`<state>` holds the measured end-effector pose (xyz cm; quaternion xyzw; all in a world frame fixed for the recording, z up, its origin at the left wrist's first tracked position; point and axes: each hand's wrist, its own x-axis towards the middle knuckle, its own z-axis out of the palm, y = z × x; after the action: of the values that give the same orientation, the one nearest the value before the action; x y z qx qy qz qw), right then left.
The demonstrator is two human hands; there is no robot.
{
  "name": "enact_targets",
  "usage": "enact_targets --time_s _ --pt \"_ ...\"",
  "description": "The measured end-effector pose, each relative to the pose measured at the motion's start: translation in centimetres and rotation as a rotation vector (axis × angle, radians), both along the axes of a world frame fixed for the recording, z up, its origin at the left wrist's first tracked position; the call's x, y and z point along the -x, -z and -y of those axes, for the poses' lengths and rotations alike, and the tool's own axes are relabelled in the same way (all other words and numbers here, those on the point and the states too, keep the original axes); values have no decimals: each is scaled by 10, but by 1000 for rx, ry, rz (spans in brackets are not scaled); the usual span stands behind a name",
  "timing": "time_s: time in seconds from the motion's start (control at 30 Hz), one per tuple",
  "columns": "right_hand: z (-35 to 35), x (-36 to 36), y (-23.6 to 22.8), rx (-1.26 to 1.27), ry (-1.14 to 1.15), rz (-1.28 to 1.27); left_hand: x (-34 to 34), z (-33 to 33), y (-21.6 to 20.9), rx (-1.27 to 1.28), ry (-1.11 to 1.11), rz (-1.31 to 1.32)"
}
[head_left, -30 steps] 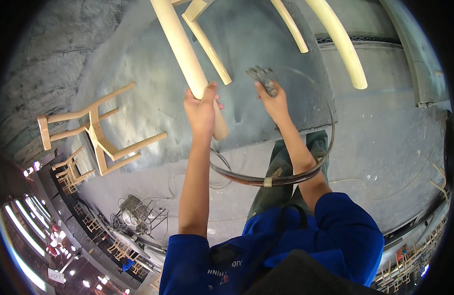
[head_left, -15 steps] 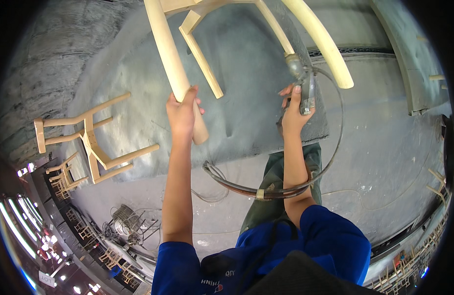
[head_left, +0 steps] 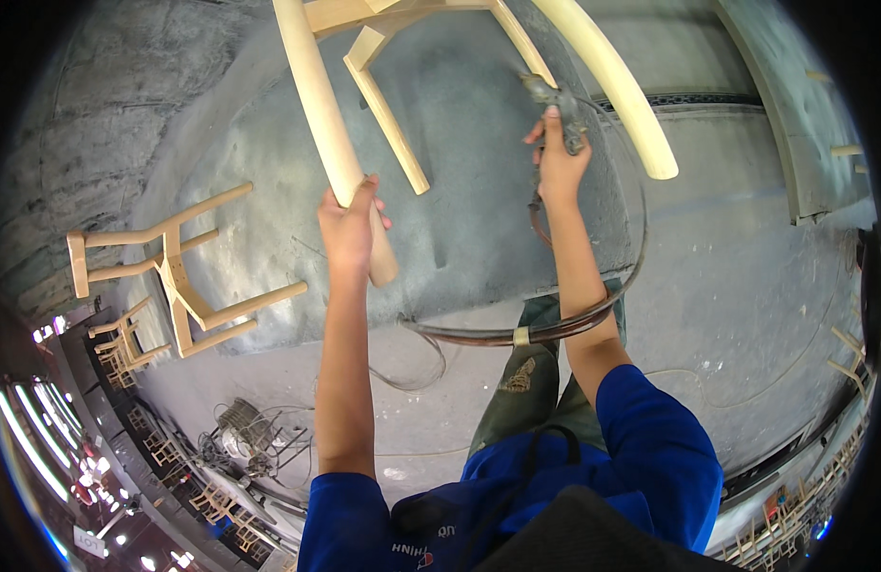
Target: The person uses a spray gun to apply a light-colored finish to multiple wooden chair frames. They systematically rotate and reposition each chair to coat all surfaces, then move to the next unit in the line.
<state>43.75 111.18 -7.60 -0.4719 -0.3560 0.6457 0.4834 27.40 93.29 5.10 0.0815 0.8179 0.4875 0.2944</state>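
One broad grey sheet [head_left: 460, 224] spreads behind the pale wooden chair frame [head_left: 372, 43], which runs out of view at the upper edge. The frame shows a thick left post [head_left: 317, 105], a short thin leg [head_left: 391, 129] just inside it, a second thin leg [head_left: 524, 43] and a thick, curved right post [head_left: 620, 81]. Left of the frame and well apart from it is another wooden chair [head_left: 178, 276], its legs pointing toward the frame's side. On the near side of the frame, a hose bundle [head_left: 564, 330] loops across the right forearm [head_left: 585, 272]. A grey spray gun [head_left: 560, 100] sits between the frame's two thick posts, its head by the end of the second thin leg; whether they touch, I cannot tell. The left hand [head_left: 350, 229] is clamped around the left post near its closer end, so it is the hand nearer the frame; that post's long axis runs away from the person, leaning slightly left. The right hand [head_left: 560, 167] is wrapped around the spray gun, off the frame, with some fingers loose; from it, the second thin leg lies ahead and slightly left, its long axis slanting the same way, while the right post lies to the right.
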Motion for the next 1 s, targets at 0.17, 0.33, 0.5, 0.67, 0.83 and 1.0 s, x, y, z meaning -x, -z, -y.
enact_targets --time_s 0.17,0.33,0.5,0.67,0.83,1.0 --pt "-3 -32 15 27 157 29 0 0 3 -16 -16 14" --pt "44 -27 -8 -101 -108 132 -2 3 -1 3 -22 9" --pt "95 -2 -49 -304 -366 173 -6 11 -2 -31 -18 2" --pt "132 -50 -108 -303 -510 169 -16 28 -5 -66 30 -20" --pt "154 -106 -183 -278 -540 218 -44 56 -6 -119 -18 -31" --pt "143 -109 -248 -155 -567 185 -74 93 6 -154 -4 -72"
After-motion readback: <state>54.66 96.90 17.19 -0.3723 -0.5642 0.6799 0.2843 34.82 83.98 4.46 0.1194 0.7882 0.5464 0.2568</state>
